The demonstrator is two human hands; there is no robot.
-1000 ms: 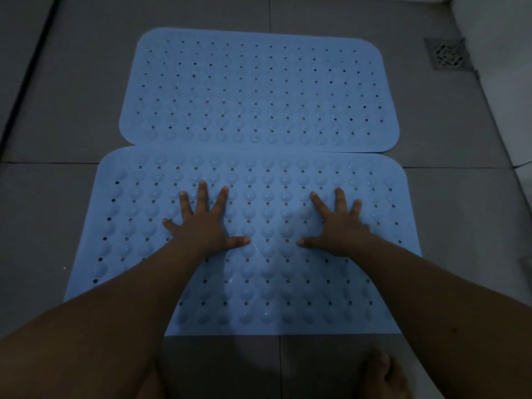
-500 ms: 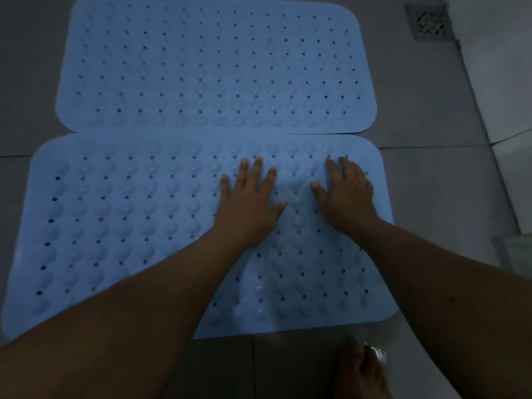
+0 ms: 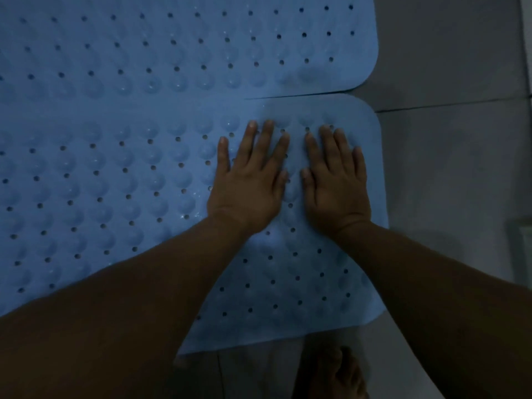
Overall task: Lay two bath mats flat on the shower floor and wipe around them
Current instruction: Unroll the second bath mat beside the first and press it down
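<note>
Both hands lie palm-down on the near mat (image 3: 115, 197), close to its far right corner, and the likely reason is to press that end against the floor (image 3: 449, 168) so the suckers underneath take hold. The left hand (image 3: 247, 185) has its fingers (image 3: 266, 139) stretched out and only slightly spread; the right hand (image 3: 335, 185) sits just beside it, fingers loosely together, nothing pinched or gripped by either. Flat palms spread the push over many of the raised bumps at once, which suits a soft rubbery sheet better than fingertip pressure. The far mat (image 3: 172, 47) lies flat beyond, its near edge meeting the near mat's far edge along a thin seam, so the two cover the floor as one patch. A bare foot (image 3: 334, 372) rests on the tile just off the near edge. Judging by this, laying is nearly done and wiping around the mats remains.
</note>
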